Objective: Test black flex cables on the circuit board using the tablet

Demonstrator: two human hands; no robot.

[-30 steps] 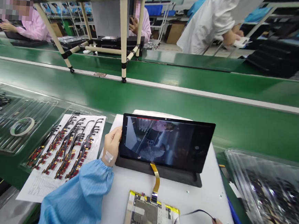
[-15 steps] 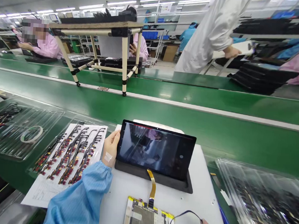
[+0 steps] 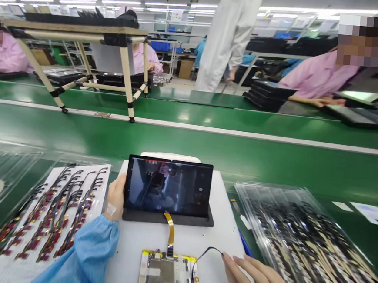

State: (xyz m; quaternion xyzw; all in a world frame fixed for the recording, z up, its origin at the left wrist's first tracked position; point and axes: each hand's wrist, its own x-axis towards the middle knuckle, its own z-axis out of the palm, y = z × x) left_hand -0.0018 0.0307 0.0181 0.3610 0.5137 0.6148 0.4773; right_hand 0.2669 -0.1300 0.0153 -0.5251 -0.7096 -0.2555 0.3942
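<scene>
My left hand (image 3: 115,197), in a blue sleeve with a piece of tape on the back of the hand, is closed on the left edge of a tablet screen (image 3: 167,185). The lit screen leans upright in a black stand (image 3: 166,218) and shows a dark live camera picture. A gold ribbon cable (image 3: 170,229) runs from the screen down to an opened tablet board (image 3: 162,272) with yellow tape along its top edge. To the right, my right hand (image 3: 253,277) pinches the end of a thin black cable (image 3: 207,248) that loops up from the board.
All this rests on a white board (image 3: 221,205). Camera cables lie in rows on a paper sheet (image 3: 100,204) at left; clear trays of cables (image 3: 305,238) stand at right. Beyond the green conveyor (image 3: 188,146) are a wheeled rack (image 3: 125,75) and several people at work.
My view has turned right, so everything shifts left and more of my right hand shows. The tablet's camera picture differs. The person in white across the line has lowered the arm. Both grips stay.
</scene>
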